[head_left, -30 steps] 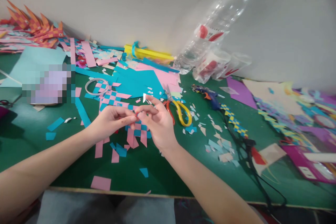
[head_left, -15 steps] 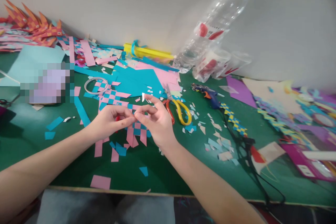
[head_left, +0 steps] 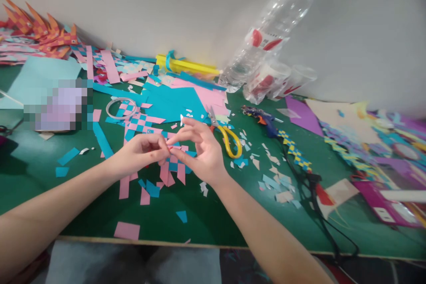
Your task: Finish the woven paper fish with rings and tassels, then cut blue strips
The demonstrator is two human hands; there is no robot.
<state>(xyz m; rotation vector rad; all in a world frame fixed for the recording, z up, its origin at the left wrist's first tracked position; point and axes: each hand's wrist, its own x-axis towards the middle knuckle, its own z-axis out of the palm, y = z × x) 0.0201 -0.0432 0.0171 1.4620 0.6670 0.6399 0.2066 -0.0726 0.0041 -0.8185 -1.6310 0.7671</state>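
Observation:
My left hand (head_left: pixel 141 153) is closed, its thumb and fingertips pinching a small red piece (head_left: pixel 170 147), perhaps paper. My right hand (head_left: pixel 203 151) meets it there, pinching the same piece between thumb and a finger while the other fingers stay raised. A small white scrap (head_left: pixel 181 118) shows at one right fingertip. Below both hands lies a woven pink-and-blue checkered paper piece (head_left: pixel 173 165), partly covered by them. Just right of my right hand, yellow-handled scissors (head_left: pixel 232 142) rest on the green table (head_left: pixel 219 226), partly hidden behind the fingers.
A tape roll (head_left: pixel 121 108) and blue sheets (head_left: pixel 176 102) lie behind the hands. A glue gun (head_left: pixel 266 123) with its black cord is to the right. A large plastic bottle (head_left: pixel 266 37) leans by the wall beside plastic cups (head_left: pixel 268 80). Paper scraps (head_left: pixel 279 182) are scattered about.
My right hand has turned and opened its raised fingers slightly, so the red piece between the fingertips now shows. Both hands stay in nearly the same place.

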